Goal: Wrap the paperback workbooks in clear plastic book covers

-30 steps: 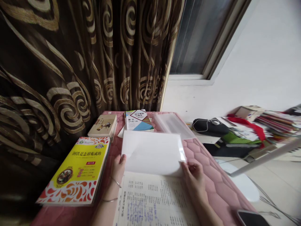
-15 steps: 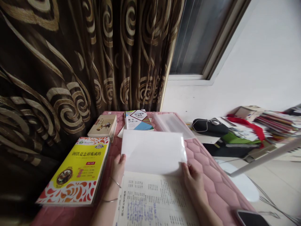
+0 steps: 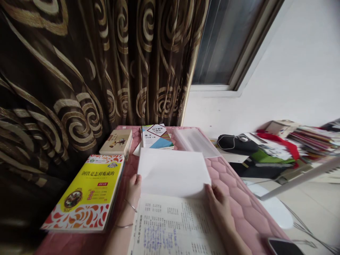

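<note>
My left hand [image 3: 133,188] has the left edge of the white leaf [image 3: 172,172] pinched, thumb on top; the other fingers are mostly hidden, so can't tell how they're placed. Two thin bangles [image 3: 124,225] on that forearm. The leaf is the far part of an open book [image 3: 176,216] lying right in front of me, centre of the bed-like pink quilted surface [image 3: 245,209]; near page is printed, with purple handwriting. My right hand [image 3: 220,203] pinches the leaf's right edge, thumb on top, a finger curled beside it. No slack visible in either grip.

Around, left to right: patterned curtain [image 3: 79,117] hanging; yellow book [image 3: 92,184] left of my forearm; beige book [image 3: 115,141] just behind it; blue-and-white book [image 3: 156,136] just past the leaf's far edge; clear plastic sheets [image 3: 195,141] right of that. Phone-like dark device [image 3: 284,246] near right, cut off by frame. Dark pouch [image 3: 236,143] and papers well off right. My right forearm blocks part of the page's right side.
</note>
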A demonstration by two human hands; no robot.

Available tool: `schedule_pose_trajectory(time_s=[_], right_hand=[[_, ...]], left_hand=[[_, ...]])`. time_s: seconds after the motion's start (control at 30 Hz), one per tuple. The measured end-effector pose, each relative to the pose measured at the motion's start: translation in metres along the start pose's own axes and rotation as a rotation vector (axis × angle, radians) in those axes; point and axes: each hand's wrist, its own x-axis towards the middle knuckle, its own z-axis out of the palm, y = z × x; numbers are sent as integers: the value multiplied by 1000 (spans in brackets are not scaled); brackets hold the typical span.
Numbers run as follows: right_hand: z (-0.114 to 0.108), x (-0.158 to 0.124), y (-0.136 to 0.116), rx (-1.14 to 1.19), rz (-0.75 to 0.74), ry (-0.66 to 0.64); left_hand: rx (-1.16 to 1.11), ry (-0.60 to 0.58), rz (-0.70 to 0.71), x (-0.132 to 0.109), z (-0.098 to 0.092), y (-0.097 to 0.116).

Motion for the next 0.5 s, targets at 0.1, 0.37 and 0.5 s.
schedule_pose_trajectory(time_s=[0.1,0.37,0.5], right_hand=[[1,3,-2,-45,14,21],[4,5,-3,-131,3,59],[5,4,0,-97,-18,85]], left_hand=[[1,8,-1,-1,0,3],[-2,12,10,-2,2,4],[65,24,32,1,-1,1]])
